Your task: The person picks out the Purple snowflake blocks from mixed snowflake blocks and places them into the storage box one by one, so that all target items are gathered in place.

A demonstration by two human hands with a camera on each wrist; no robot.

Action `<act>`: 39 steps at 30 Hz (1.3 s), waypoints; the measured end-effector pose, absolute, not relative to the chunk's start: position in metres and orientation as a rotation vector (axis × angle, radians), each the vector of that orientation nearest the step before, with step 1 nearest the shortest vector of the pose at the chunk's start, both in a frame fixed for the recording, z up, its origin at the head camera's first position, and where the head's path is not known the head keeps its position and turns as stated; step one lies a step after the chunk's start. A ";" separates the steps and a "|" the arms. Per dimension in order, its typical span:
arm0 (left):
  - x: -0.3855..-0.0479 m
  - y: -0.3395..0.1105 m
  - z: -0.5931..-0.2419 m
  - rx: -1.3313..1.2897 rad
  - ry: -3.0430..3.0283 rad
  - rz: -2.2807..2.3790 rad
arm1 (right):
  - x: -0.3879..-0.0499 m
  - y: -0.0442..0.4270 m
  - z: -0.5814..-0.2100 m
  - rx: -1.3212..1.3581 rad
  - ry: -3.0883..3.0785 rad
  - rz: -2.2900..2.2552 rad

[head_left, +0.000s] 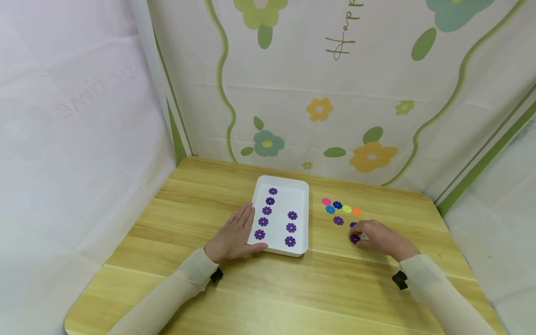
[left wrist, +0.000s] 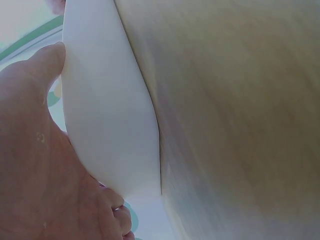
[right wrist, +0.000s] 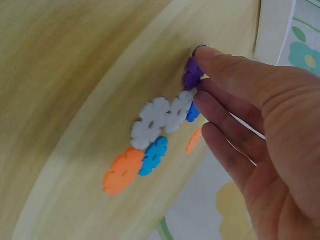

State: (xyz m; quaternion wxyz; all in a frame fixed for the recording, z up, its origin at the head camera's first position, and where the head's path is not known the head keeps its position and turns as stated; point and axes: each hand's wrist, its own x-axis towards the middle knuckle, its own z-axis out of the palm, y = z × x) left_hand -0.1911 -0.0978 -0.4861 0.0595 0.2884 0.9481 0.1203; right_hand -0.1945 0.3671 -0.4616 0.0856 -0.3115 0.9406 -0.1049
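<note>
A white tray (head_left: 299,197) stands on the table, holding purple flower-shaped discs (head_left: 266,211) in two columns, the left one longer. My left hand (head_left: 234,235) rests along the tray's left rim, fingers straight and thumb over the near corner; in the left wrist view the thumb touches the tray's outer wall (left wrist: 107,100). To the right of the tray, my right hand (head_left: 378,237) pinches a purple flower disc (right wrist: 193,74) between thumb and fingers, close to the tabletop. Two white flower discs (right wrist: 151,122) lie beside its fingertips, mostly hidden by the hand in the head view.
Between tray and right hand lie loose flower discs: pink (head_left: 326,201), dark blue (head_left: 337,204), light blue (head_left: 330,210), yellow-green (head_left: 347,209), orange (head_left: 356,211) and purple (head_left: 338,220). A printed cloth (head_left: 289,70) hangs along the wooden table's (head_left: 268,293) back edge.
</note>
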 end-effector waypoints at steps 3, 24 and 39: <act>-0.191 -0.098 -0.486 0.875 2.868 0.370 | -0.197 0.369 -0.467 -0.970 2.818 -0.327; -0.191 -0.099 -0.486 0.883 2.876 0.345 | -0.235 0.358 -0.446 -0.800 2.653 -0.535; -0.191 -0.100 -0.487 0.892 2.877 0.360 | -0.277 0.303 -0.402 -0.817 2.679 -0.443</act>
